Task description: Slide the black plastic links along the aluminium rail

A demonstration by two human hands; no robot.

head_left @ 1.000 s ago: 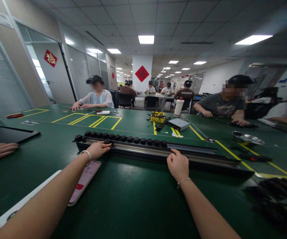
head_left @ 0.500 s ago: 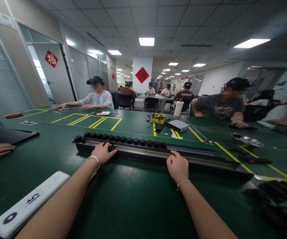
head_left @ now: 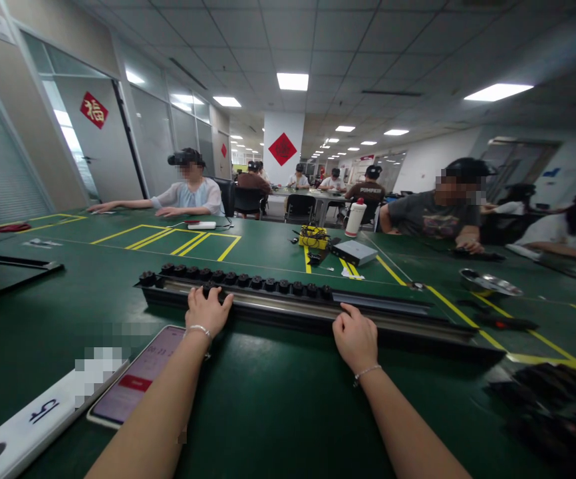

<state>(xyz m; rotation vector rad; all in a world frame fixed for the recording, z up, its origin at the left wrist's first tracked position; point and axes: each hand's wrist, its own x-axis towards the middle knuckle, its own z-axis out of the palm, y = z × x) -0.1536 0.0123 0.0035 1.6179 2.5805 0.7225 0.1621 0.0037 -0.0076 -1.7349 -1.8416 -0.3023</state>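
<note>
A long black rail (head_left: 278, 311) with a shiny metal channel lies across the table in front of me. Along its far side runs a row of small round black parts (head_left: 243, 280). My left hand (head_left: 207, 311) bends over the rail's left half, fingers and thumb around a small black part (head_left: 211, 290) in the channel, mostly hidden by the fingers. Farther right, my right hand (head_left: 355, 336) grips the near wall of the rail, its index finger reaching over the edge and its other fingers curled.
A phone (head_left: 141, 372) with a lit screen and a white bar-shaped device (head_left: 48, 412) lie left of my left forearm. Dark parts (head_left: 537, 392) are piled at right. Farther back are a metal bowl (head_left: 490, 282), a grey box (head_left: 355, 251) and a white bottle (head_left: 354, 218). Co-workers sit across the table.
My left hand's fingers have shifted slightly around the black part; my right hand stays put. The phone has come into view, and another person's hand at far left is gone.
</note>
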